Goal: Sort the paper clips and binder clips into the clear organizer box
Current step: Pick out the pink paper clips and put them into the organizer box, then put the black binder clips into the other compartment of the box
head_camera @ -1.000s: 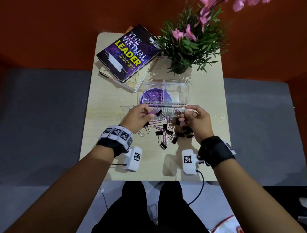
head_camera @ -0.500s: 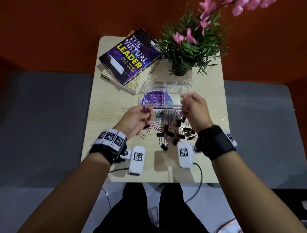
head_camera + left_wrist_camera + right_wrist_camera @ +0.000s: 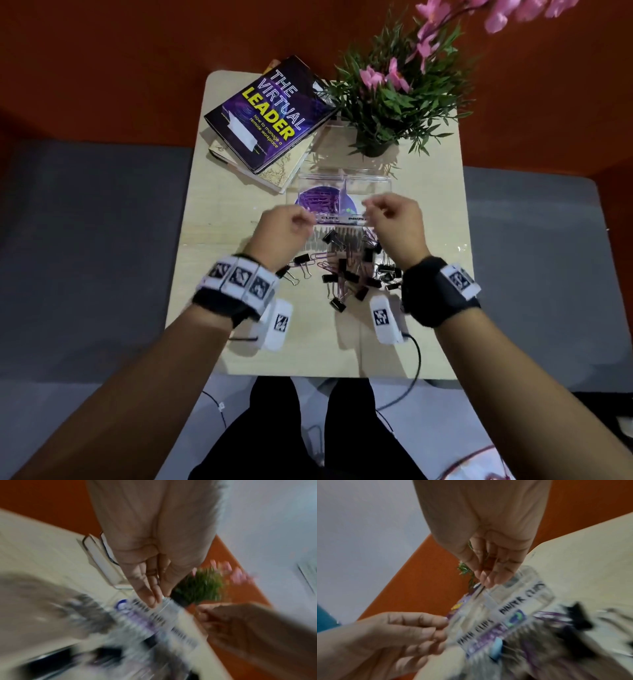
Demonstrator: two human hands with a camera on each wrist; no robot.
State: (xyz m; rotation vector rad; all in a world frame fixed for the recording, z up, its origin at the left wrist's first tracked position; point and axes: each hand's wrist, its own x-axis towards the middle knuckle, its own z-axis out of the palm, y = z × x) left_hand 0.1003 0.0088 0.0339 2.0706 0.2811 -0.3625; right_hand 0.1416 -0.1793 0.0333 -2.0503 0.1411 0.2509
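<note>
Item: clear organizer box (image 3: pixel 368 186), lid open, on a pale wooden table (image 3: pixel 219 212), two compartments side by side. Left compartment holds purple paper clips (image 3: pixel 320 202); contents of the right compartment too faint to tell.

Item: loose pile of black binder clips (image 3: pixel 349 274) and purple clips, on the table just in front of the box, between the two wrists.

Left hand (image 3: pixel 284 233): raised at the box's near-left corner, fingers curled with tips drawn together (the wrist views are motion-blurred, so whether anything sits between them cannot be told).

Right hand (image 3: pixel 397 222): raised over the box's near-right edge, thumb and fingers pinched close; a thin sliver may show at the tips in the right wrist view, too smeared to name.

Both hands are above the pile, not touching it.

Also present: a stack of books (image 3: pixel 270 113) at the far-left corner; a potted plant (image 3: pixel 394 99) with pink flowers behind the box.
</note>
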